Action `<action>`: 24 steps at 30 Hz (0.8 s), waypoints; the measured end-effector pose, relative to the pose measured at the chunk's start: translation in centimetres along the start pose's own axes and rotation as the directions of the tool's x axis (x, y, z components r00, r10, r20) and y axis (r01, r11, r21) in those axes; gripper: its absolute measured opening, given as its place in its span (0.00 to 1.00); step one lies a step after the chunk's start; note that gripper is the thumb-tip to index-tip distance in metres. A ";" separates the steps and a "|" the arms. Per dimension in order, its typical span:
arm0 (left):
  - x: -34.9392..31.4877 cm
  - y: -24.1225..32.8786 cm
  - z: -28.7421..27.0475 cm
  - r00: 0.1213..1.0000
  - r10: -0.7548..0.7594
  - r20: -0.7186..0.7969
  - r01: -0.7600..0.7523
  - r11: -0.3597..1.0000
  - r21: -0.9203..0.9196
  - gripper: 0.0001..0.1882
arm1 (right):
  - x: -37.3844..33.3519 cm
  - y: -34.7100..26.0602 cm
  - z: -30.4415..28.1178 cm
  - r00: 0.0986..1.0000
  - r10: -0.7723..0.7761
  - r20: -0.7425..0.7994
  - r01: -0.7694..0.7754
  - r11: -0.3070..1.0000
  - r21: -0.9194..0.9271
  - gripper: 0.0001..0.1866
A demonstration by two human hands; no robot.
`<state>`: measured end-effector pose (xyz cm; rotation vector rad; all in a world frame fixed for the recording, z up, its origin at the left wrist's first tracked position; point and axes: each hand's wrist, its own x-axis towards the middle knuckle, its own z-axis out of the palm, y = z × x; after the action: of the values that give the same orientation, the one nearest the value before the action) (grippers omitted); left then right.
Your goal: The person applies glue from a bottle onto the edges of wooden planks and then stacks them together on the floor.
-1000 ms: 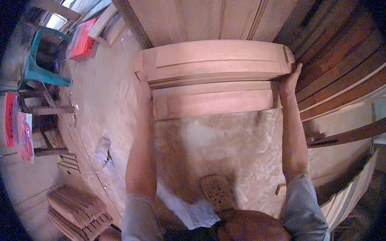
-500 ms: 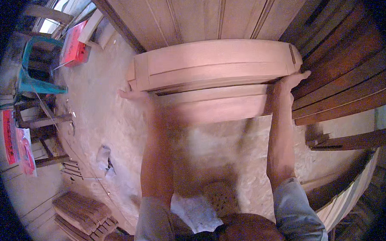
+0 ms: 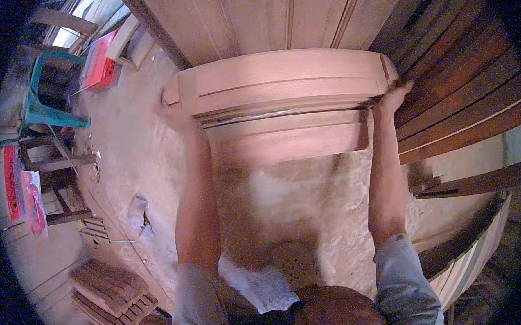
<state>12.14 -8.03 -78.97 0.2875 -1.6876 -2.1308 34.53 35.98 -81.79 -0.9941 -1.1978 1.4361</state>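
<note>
In front of me is a wide, pale wooden frame piece (image 3: 279,68), its long face cut by a straight groove. A second wooden rail (image 3: 294,140) shows below it, past a dark gap. My left hand (image 3: 176,113), slightly blurred, grips the left end. At the right end my right hand (image 3: 391,100) is wrapped round the edge, thumb pointing outward; its other fingers are mostly hidden behind the wood. Directly beyond the piece stands a grooved wooden panel (image 3: 260,20).
Dark wooden boards (image 3: 461,90) slope along the right. On the left are a green plastic chair (image 3: 58,116), a red box (image 3: 100,62) and stacked brown wooden pieces (image 3: 112,291). A pale crumpled scrap (image 3: 139,214) and a whitish cloth-like sheet (image 3: 257,284) lie on the dusty floor.
The frame piece and both my hands have shifted slightly left and up in the view. My left forearm has moved left. Both hands keep their hold.
</note>
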 end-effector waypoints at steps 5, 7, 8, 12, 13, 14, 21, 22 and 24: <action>-0.4 0.1 0.8 0.952 0.303 -0.047 -0.264 0.887 0.380 0.39 | -3.0 -2.7 2.6 0.967 -0.017 0.254 -0.080 0.926 0.368 0.39; 0.1 0.1 1.1 0.998 -0.061 -0.021 0.063 0.992 0.111 0.38 | -2.5 -2.6 2.4 0.997 0.082 -0.002 -0.081 0.983 0.165 0.38; -0.2 0.0 1.0 0.998 -0.067 -0.017 0.068 0.991 0.113 0.38 | -2.5 -2.6 1.8 0.989 0.108 -0.096 -0.100 0.991 0.090 0.38; 2.5 -3.0 -4.5 0.993 0.085 -0.079 -0.053 0.936 0.349 0.38 | -4.6 -2.6 1.1 0.995 -0.014 0.104 -0.008 0.978 0.209 0.37; 2.8 -3.9 -6.8 0.970 0.216 -0.110 -0.096 0.759 0.644 0.39 | -5.6 -3.0 0.7 0.972 0.031 0.232 -0.115 0.926 0.359 0.37; 0.5 -3.6 -5.8 0.977 0.195 -0.090 -0.094 0.764 0.638 0.39 | -6.1 -3.7 -0.6 0.978 0.023 0.208 -0.096 0.932 0.348 0.37; -7.2 5.4 -4.9 0.849 -0.473 0.236 0.435 0.879 0.196 0.41 | -7.5 -3.7 -2.9 0.919 0.267 0.291 -0.303 0.949 0.087 0.39; -6.3 5.3 -5.7 0.868 -0.400 0.294 0.305 0.897 0.320 0.41 | -6.8 -3.7 -3.4 0.919 0.264 0.292 -0.301 0.950 0.087 0.39; -4.0 4.2 -7.3 0.829 -0.422 0.367 0.272 0.877 0.396 0.42 | -5.8 -3.8 -4.2 0.841 0.371 0.394 -0.403 0.915 0.000 0.41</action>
<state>19.49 -13.53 -77.11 0.2310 -2.4359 -2.2888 40.30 31.18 -78.85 -0.9577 -1.2447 2.0653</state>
